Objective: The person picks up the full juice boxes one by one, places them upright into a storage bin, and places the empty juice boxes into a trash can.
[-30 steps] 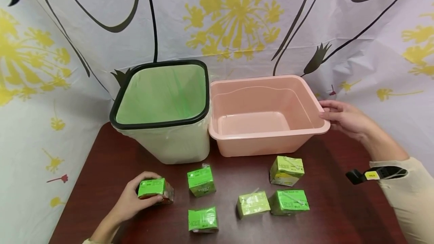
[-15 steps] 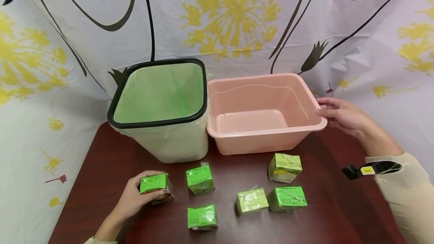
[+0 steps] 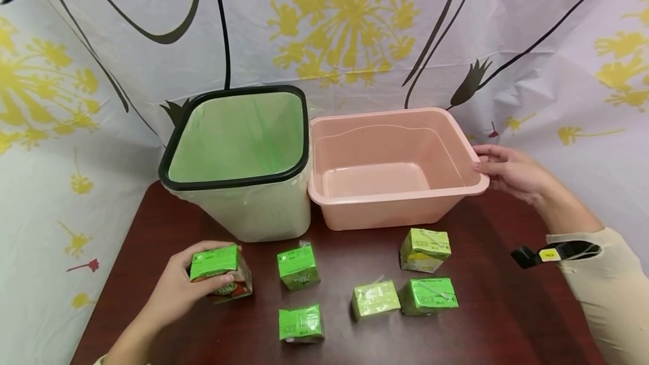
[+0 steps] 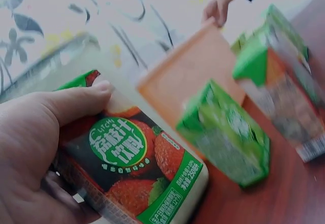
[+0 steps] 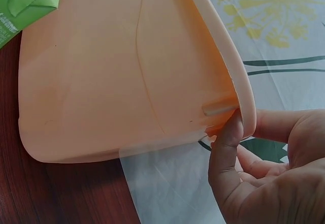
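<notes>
My left hand [image 3: 174, 289] grips a green lychee juice carton [image 3: 219, 266] at the table's front left and holds it tilted just above the wood. The left wrist view shows its strawberry-printed side [image 4: 137, 168] under my thumb [image 4: 76, 104]. Far right, my right hand [image 3: 507, 172] holds the right rim of an empty pink tub [image 3: 395, 199]. In the right wrist view my thumb [image 5: 226, 158] presses under that rim [image 5: 244, 97], with the fingers behind it.
A pale bin with a green liner and black rim [image 3: 253, 213] stands left of the tub. Several more green cartons lie on the dark wooden table [image 3: 507, 308], among them one [image 3: 298, 266] beside my left hand and one [image 3: 425, 249] before the tub. A flowered cloth hangs behind.
My left hand has lifted its carton off the table, tilted it and drawn it a little left. The right hand stays on the tub's rim.
</notes>
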The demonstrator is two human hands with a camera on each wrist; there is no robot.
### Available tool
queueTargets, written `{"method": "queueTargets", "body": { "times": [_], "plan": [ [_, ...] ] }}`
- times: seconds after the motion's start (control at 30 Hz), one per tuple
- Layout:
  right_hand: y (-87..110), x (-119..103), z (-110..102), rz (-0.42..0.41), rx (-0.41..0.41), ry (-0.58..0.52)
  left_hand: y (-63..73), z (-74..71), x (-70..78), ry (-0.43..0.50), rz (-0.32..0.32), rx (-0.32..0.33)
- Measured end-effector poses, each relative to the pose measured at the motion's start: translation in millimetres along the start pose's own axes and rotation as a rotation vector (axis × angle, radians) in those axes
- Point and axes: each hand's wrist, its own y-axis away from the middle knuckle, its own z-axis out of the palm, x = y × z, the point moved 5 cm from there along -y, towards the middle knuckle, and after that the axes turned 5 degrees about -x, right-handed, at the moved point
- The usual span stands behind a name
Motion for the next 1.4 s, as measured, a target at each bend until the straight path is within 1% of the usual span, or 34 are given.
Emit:
{"method": "queueTargets", "body": {
  "times": [0.17, 0.27, 0.33, 0.43, 0.53, 0.67, 0.8, 0.97, 1.07, 1.2, 1.33, 1.4],
  "plan": [
    [0.4, -0.6, 0.6, 0.000, 0.001, 0.010, -3.5, 1.4, 31.0, 0.034, 0.044, -0.044],
    [0.7, -0.7, 0.9, -0.002, 0.000, 0.006, -7.8, 6.0, 47.9, 0.032, 0.063, -0.052],
    [0.8, -0.8, 1.0, -0.003, -0.001, 0.005, -11.8, 11.0, 58.3, 0.030, 0.074, -0.060],
    [0.5, -0.7, 1.4, -0.004, -0.002, 0.006, -18.8, 21.0, 72.3, 0.065, 0.074, -0.092],
    [0.2, 0.3, 1.9, 0.001, -0.001, 0.008, -26.3, 32.1, 84.1, 0.100, 0.055, -0.110],
    [-0.2, 1.6, 1.7, 0.006, -0.002, 0.018, -38.5, 49.1, 97.9, 0.135, 0.047, -0.118],
    [-0.6, 1.8, 0.6, 0.009, -0.004, 0.043, -53.1, 68.2, 113.1, 0.177, 0.041, -0.131],
    [0.0, 0.3, -0.9, 0.007, 0.001, 0.035, -79.4, 95.2, 134.7, 0.216, 0.027, -0.167],
    [-0.2, -0.5, -0.3, 0.009, -0.002, 0.020, -95.0, 109.8, 148.9, 0.233, 0.054, -0.198],
    [-0.3, -0.8, 1.2, -0.002, -0.014, -0.009, -111.0, 125.5, 167.5, 0.267, 0.096, -0.225],
    [0.0, -0.6, 1.9, -0.013, -0.024, -0.033, -127.3, 138.2, 183.3, 0.296, 0.100, -0.246],
    [-0.6, -0.8, 2.4, -0.015, -0.027, -0.034, -137.4, 142.7, 189.8, 0.309, 0.097, -0.245]
  ]
}}
